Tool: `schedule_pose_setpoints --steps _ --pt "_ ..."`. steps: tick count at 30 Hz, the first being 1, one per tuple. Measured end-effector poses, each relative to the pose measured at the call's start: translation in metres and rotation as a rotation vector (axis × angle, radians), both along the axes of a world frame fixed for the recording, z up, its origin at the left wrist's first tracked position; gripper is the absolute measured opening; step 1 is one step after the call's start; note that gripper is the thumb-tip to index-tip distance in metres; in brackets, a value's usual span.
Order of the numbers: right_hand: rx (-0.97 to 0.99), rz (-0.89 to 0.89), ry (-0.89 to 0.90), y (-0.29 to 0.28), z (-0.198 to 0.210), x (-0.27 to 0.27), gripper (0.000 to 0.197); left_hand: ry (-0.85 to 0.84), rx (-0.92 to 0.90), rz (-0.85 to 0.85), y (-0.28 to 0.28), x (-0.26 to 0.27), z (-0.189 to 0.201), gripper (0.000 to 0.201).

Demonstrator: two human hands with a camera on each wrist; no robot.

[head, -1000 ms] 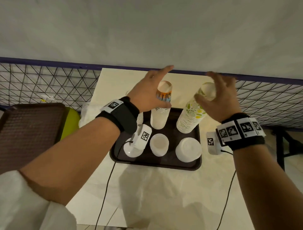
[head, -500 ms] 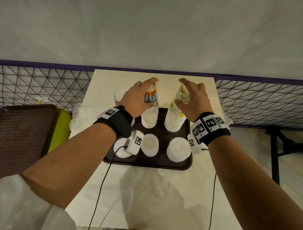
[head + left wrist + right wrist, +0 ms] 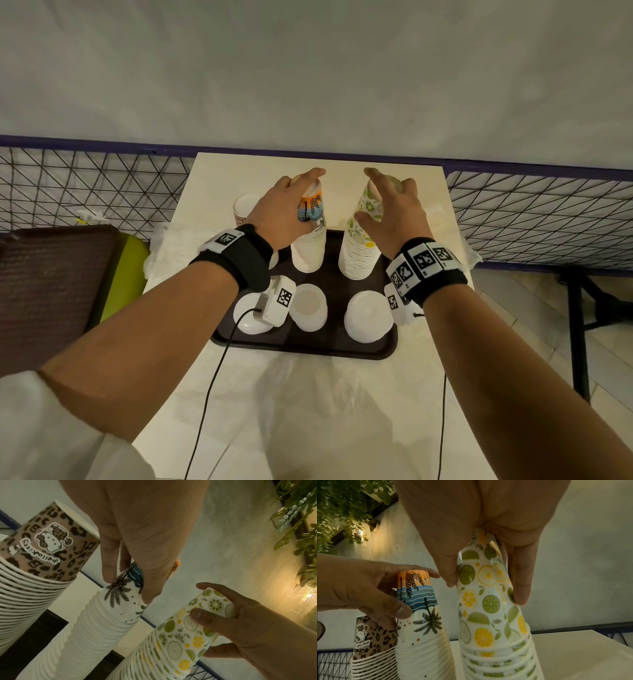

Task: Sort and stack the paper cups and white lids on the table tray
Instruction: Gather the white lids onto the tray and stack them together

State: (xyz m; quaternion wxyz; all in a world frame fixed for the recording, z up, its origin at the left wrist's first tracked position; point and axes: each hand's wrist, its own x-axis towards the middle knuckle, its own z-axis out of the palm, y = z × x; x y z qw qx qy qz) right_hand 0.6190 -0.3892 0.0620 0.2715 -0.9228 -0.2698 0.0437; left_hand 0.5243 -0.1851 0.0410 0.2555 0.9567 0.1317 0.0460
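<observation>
Two hands, left hand (image 3: 286,209) gripping palm-print cup stack (image 3: 309,246), right hand (image 3: 394,216) gripping citrus-print cup stack (image 3: 359,253)

palm-and-sunset cup stack (image 3: 310,236) | citrus-print cup stack (image 3: 359,250) (yellow, green) | leopard-print cup stack (image 3: 25,574) | dark brown tray (image 3: 301,346) | white lids (image 3: 368,317)

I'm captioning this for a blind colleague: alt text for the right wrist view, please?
The right hand grips the top of a citrus-print cup stack; beside it the left hand holds a palm-print cup stack.

Light: dim, warm glow from a wall lamp (image 3: 307,596)
Shadows: soft across the table (image 3: 308,394)
Distortion: wide-angle bending at edges
Focus: wrist views slightly soft
</observation>
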Motion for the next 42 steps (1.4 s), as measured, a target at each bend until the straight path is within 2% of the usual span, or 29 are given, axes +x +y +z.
schedule_pose_setpoints --steps 6,12,14,17,19,22,24,27,30,33,37,40,42 --pt "-0.005 -0.015 -0.005 0.001 -0.001 -0.001 0.076 -0.005 0.073 0.065 -0.005 -0.007 0.018 0.099" --pt "-0.140 -0.047 -0.086 -0.001 0.018 -0.007 0.081 -0.225 0.056 0.100 -0.009 -0.042 0.074 0.081" --pt "-0.072 -0.072 -0.158 -0.005 0.031 -0.013 0.080 -0.293 0.033 0.119 -0.006 -0.065 0.084 0.073" --pt "0.140 -0.077 -0.320 -0.014 0.049 -0.035 0.066 -0.369 -0.052 0.187 -0.002 -0.111 0.085 0.059" --pt "0.260 -0.046 -0.397 -0.020 0.054 -0.060 0.054 -0.371 -0.089 0.240 -0.004 -0.144 0.073 0.048" --pt "0.348 0.085 -0.297 -0.024 0.042 -0.110 0.042 -0.267 -0.150 0.339 -0.007 -0.184 0.031 0.044" --pt "0.273 0.173 -0.174 -0.019 0.017 -0.140 0.047 -0.136 -0.193 0.353 -0.009 -0.199 -0.005 0.062" --pt "-0.032 0.195 -0.017 0.000 -0.034 -0.167 0.082 0.050 -0.183 0.285 -0.013 -0.200 -0.054 0.093" --pt "-0.248 0.148 0.125 0.018 -0.073 -0.170 0.105 0.170 -0.139 0.242 -0.014 -0.188 -0.087 0.101" --pt "-0.355 0.099 0.164 0.035 -0.095 -0.164 0.108 0.260 -0.089 0.190 -0.010 -0.174 -0.108 0.100" --pt "-0.453 0.055 0.247 0.045 -0.121 -0.159 0.102 0.386 -0.038 0.127 -0.009 -0.162 -0.119 0.093" --pt "-0.409 0.023 0.337 0.044 -0.139 -0.160 0.096 0.437 -0.029 0.111 -0.008 -0.159 -0.128 0.090" --pt "-0.341 -0.003 0.315 0.043 -0.148 -0.161 0.090 0.456 -0.022 0.094 -0.008 -0.157 -0.135 0.090"
